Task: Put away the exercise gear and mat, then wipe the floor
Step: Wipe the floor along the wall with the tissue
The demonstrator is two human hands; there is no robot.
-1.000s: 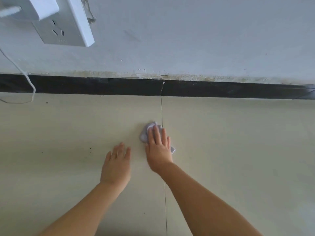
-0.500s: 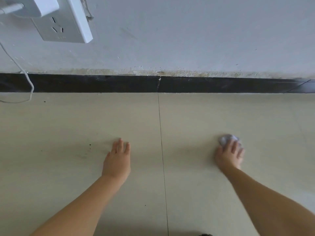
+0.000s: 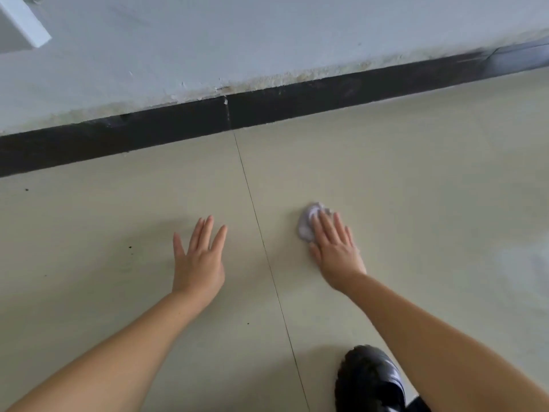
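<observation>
Two bare hands lie on the floor (image 3: 416,188), one on each side of a thin dark grout line (image 3: 261,233) that runs from the baseboard toward the camera between two large, smooth, cream-coloured tiles. The left hand (image 3: 198,263) rests flat with its palm down, fingers straight and slightly spread, holding nothing. The right hand (image 3: 335,248) lies flat as well, its straight fingers pressing down on one small cloth (image 3: 307,223), a pale lilac-white, crumpled wad with soft rounded folds; most of it sticks out beyond the fingertips and to the left of the hand, the rest is hidden under the palm. The cloth sits on the right-hand tile, just beside the grout line and well apart from the wall. A few tiny dark specks dot the left-hand tile. One glossy black shoe (image 3: 370,382) with a rounded toe shows at the bottom edge, below the right forearm. One black baseboard (image 3: 326,93) runs the length of the wall (image 3: 267,34), split by a vertical joint that lines up with the grout line. The wall is matt, greyish-white plaster, flaked and yellowed just above the baseboard. One white, boxy, hard-edged fitting (image 3: 23,22) juts from the wall in the top left corner, cut off by the frame.
</observation>
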